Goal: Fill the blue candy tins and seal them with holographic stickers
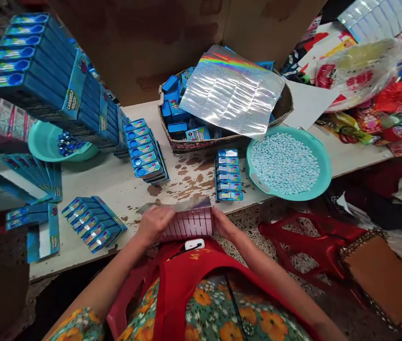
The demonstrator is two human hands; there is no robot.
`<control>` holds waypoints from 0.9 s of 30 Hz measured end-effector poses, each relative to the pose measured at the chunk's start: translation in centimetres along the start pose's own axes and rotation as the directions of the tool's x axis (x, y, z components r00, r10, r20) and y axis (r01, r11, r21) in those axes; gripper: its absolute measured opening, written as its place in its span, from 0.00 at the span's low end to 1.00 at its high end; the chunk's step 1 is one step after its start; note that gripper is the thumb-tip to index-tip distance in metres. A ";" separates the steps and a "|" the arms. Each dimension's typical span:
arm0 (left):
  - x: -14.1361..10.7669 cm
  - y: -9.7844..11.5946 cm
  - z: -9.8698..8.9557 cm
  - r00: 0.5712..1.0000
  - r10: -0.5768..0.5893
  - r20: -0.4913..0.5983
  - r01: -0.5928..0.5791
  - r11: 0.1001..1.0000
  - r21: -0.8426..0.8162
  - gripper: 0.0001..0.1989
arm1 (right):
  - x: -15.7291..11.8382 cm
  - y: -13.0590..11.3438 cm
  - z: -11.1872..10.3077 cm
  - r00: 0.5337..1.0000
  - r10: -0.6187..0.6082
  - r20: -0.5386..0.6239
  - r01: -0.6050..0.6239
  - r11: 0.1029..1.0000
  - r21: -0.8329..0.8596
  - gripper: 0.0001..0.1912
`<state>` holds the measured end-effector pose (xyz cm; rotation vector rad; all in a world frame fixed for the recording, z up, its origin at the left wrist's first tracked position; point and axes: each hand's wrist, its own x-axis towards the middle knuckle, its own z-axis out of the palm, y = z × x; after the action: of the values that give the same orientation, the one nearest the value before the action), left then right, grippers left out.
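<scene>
In the head view, a curled, gridded silvery sheet (190,223) is held between the hands at the near edge of the desk (190,182), the left hand (154,223) closed over its left end and the right hand (224,224) gripping its right edge. Just beyond the right hand stands a row of blue packs (228,174), with a turquoise bowl (324,176) of pale pellets (286,163) farther right; left of the left hand lies another blue cluster (92,222).

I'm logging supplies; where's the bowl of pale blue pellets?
In the head view, the bowl sits right of centre, just right of the small blue packs.
</scene>
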<state>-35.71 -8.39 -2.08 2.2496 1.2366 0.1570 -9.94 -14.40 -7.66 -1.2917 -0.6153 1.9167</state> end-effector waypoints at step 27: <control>1.2 1.6 0.1 0.975 -0.108 -0.195 0.099 0.994 -0.055 0.15 | 0.1 -2.9 0.3 0.906 -0.390 0.164 0.423 0.856 -0.296 0.14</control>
<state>-33.80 -8.09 -1.55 2.1656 1.4357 0.3725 -9.37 -12.54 -5.44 -1.1475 -1.1990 1.5706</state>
